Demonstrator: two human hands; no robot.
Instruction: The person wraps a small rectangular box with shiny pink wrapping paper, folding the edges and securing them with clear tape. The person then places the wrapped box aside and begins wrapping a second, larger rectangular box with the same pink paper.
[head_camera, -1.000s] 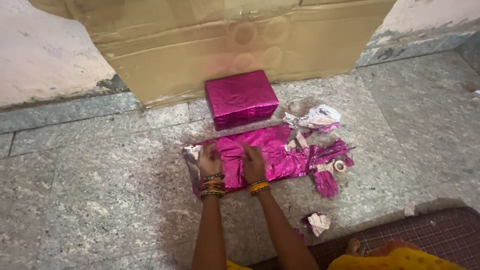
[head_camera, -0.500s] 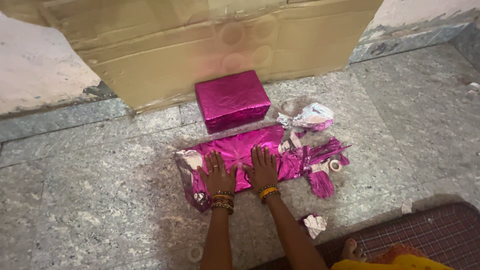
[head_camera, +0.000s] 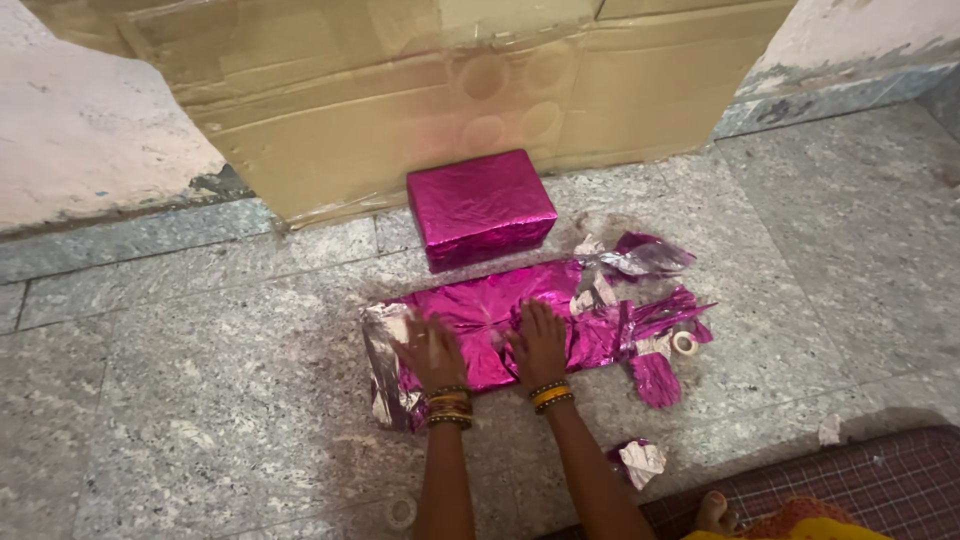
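Note:
A crinkled sheet of shiny pink wrapping foil (head_camera: 480, 310) lies flat on the stone floor. My left hand (head_camera: 432, 352) presses palm-down on its left part, fingers spread. My right hand (head_camera: 540, 343) rests flat on its middle, fingers apart. Both wrists wear bangles. Beyond the sheet stands a box wrapped in the same pink foil (head_camera: 480, 207), against a cardboard panel. Neither hand grips anything.
Pink and silver foil scraps (head_camera: 645, 258) lie to the right, with a small roll of clear tape (head_camera: 684, 343) among them. Another scrap (head_camera: 640, 462) sits near my knee. A large cardboard panel (head_camera: 400, 100) leans at the back. A checked mat (head_camera: 860, 480) lies bottom right.
My hands went from pinching the foil to lying flat on it, sliding slightly outward. The crumpled silver scrap at the right now lies flatter.

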